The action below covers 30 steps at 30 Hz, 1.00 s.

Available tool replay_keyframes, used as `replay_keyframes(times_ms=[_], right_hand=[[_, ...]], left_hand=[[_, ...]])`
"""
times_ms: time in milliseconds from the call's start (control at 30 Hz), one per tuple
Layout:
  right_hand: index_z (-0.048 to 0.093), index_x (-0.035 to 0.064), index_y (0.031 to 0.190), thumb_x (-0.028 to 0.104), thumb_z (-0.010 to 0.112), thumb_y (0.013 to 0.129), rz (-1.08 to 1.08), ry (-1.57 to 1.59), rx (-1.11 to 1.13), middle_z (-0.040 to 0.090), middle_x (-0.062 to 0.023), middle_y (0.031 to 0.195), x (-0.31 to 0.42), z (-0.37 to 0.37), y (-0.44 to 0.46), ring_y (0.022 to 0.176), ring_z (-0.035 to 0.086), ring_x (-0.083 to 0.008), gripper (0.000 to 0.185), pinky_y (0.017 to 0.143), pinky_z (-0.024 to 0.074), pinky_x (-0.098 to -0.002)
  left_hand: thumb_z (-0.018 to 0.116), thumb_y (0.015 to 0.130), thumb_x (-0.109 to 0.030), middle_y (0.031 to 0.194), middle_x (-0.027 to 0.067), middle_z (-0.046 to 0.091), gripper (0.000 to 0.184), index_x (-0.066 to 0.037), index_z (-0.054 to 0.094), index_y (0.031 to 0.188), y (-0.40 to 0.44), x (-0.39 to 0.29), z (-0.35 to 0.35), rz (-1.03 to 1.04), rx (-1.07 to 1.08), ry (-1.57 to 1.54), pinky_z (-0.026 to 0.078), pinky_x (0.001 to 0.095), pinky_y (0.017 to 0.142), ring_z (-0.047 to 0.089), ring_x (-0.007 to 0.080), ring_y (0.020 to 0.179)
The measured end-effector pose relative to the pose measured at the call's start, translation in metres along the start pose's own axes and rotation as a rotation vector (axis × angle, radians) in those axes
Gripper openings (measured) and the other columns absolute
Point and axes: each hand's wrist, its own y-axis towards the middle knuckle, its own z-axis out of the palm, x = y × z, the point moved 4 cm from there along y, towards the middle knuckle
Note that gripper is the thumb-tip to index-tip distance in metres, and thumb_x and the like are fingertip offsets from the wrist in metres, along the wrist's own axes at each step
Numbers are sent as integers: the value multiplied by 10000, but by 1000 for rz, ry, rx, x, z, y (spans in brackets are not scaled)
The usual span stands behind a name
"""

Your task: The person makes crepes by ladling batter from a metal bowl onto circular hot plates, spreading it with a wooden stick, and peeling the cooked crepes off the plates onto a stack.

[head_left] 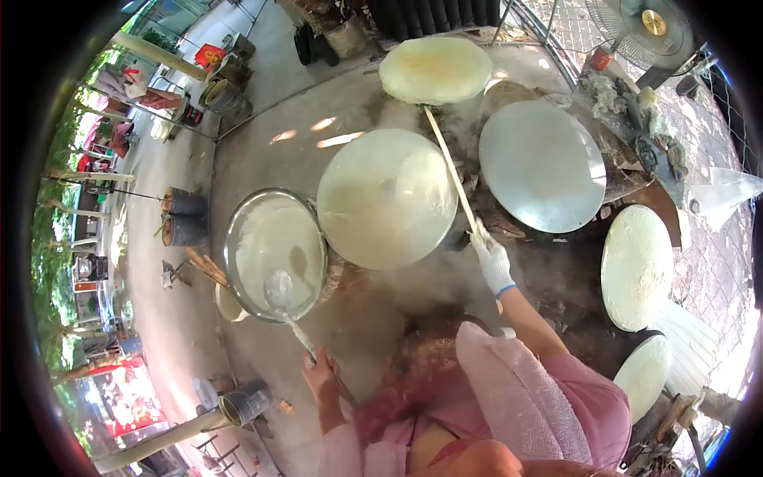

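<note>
My left hand (320,374) is closed round the handle of a ladle (279,289), whose bowl is at the near side of a metal basin (228,258) of pale batter (274,238). In a white glove, my right hand (494,264) grips a long wooden stick (449,163). The stick's far end meets the edge of a round pale sheet (435,70) at the top. Right of the basin is a round griddle covered with pale batter (387,199). A grey round plate (542,165) lies beyond the stick, to the right.
Two pale rounds (637,268) (642,374) stand at the right. A fan (653,22) is at the upper right. Buckets (184,215) and a pole with a metal can (245,403) are at the left. Steam drifts over the middle.
</note>
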Motion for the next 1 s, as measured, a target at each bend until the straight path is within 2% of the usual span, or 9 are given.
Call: replay_keyframes(times_ms=[100,233,300,367,433,500,600,833,1000], right_hand=[[618,91,1292,275,662,942,417,89,242,608,41,738,-3,0,-39,587,519,-24,397,492,391,-180],[659,86,1211,315,632,960,47,126,131,572,67,657,2,-18,-7,523,482,-39,341,449,359,-203],[650,111,1247,347,624,958,205,73,212,547,70,644,-11,-34,14,515,467,-34,374,441,348,-202],[665,156,1236,379,636,943,423,-34,259,525,67,630,53,-24,-29,505,439,-25,369,427,332,-209],[677,170,1221,388,647,929,459,-27,334,524,65,624,49,-14,-31,499,424,-26,365,419,324,-213],[681,171,1220,390,648,923,348,-18,354,529,61,630,30,-7,-17,502,420,-30,370,421,322,-214],[649,153,1280,388,634,923,198,-38,291,560,52,690,-3,-14,6,545,450,-45,428,453,347,-219],[614,133,1332,346,643,925,238,-275,235,525,59,699,45,19,-80,569,429,-54,461,495,354,-232],[593,72,1341,296,655,944,125,61,-80,579,82,810,-48,59,-121,623,437,-22,460,525,375,-215]], left_hand=[[585,966,-189,607,1,455,170,-67,498,887,3,-7,22,-26,39,9,312,244,376,432,88,449],[591,967,-231,625,1,470,195,-75,509,882,1,-11,33,-7,90,29,322,259,384,450,93,463],[595,966,-248,636,3,479,206,-74,519,885,0,-11,33,-13,89,53,340,268,397,466,97,482],[598,963,-260,649,7,490,213,-71,531,891,7,-9,33,-43,82,79,360,274,414,482,100,505],[600,957,-252,658,16,498,202,-65,542,905,54,18,25,370,138,438,379,282,429,486,105,517],[600,948,-231,667,25,505,185,-63,541,897,69,8,34,448,222,480,389,291,432,487,110,518],[588,942,-205,643,27,496,199,-64,505,828,72,-71,96,83,331,220,373,305,405,471,119,476],[594,929,-150,611,6,478,222,-59,485,758,203,-100,249,125,911,109,309,263,382,403,96,426],[571,929,-102,626,13,488,187,-35,510,766,200,-84,255,-46,1088,103,330,247,409,412,91,457]])
